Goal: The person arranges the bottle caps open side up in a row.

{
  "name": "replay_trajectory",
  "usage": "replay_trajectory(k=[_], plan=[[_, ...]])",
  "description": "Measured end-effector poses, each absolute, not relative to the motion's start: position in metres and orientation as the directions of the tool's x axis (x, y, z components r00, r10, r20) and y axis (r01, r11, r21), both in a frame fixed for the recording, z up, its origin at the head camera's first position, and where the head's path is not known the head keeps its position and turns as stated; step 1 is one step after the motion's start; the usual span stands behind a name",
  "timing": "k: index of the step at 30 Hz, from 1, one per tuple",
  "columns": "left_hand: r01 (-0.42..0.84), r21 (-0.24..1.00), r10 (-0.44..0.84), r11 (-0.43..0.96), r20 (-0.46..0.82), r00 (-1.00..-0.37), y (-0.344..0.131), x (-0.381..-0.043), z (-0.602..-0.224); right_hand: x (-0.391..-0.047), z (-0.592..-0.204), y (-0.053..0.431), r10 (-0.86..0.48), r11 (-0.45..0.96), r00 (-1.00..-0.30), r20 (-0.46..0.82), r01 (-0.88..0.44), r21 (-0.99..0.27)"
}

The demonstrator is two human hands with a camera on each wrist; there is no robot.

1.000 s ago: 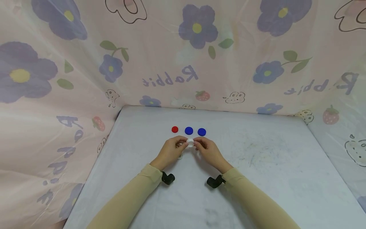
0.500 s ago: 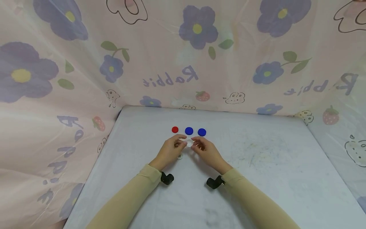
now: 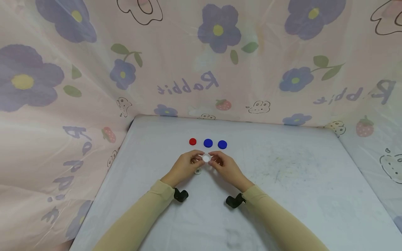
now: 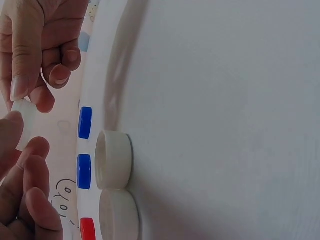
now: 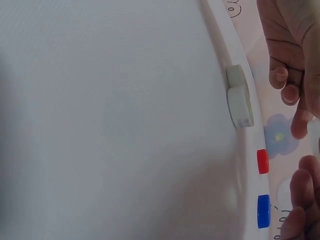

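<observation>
A small white round cap point(image 3: 206, 158) is held up between both hands in the head view, its ringed face turned to the head camera. My left hand point(image 3: 186, 165) pinches its left side with thumb and fingers. On its right side my right hand point(image 3: 227, 169) pinches it, thumb on the near edge. The left wrist view shows the white cap point(image 4: 26, 120) edge-on between the thumbs. Beneath the left hand, a white ring-shaped cap point(image 4: 114, 160) and another white cap point(image 4: 120, 215) touch on the table; in the head view the left hand partly hides them.
Beyond the hands a red cap point(image 3: 193, 141), a blue cap point(image 3: 208, 143) and a second blue cap point(image 3: 222, 144) lie in a row on the white table point(image 3: 298, 195). A flower-printed curtain point(image 3: 182, 62) rises behind the table and at its sides.
The white cap has turned from side-on to face the head camera and shifted slightly left and nearer. The right fingers have changed their hold on it. The caps on the table have not moved.
</observation>
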State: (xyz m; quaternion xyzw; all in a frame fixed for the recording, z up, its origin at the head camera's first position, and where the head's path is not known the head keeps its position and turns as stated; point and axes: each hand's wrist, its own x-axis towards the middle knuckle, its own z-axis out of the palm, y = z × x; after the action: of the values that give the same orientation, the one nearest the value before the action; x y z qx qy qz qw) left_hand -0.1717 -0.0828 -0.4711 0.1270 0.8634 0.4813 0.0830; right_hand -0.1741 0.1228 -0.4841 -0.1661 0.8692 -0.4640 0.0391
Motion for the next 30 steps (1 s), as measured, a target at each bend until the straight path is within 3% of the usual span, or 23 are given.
replay_trajectory(k=[30], plan=[[0.263,0.672,0.415,0.692,-0.074,-0.907,-0.09,-0.177,-0.484,-0.168,-0.5,0.121,-0.364,0.583,-0.93,-0.05,-0.185,-0.791]])
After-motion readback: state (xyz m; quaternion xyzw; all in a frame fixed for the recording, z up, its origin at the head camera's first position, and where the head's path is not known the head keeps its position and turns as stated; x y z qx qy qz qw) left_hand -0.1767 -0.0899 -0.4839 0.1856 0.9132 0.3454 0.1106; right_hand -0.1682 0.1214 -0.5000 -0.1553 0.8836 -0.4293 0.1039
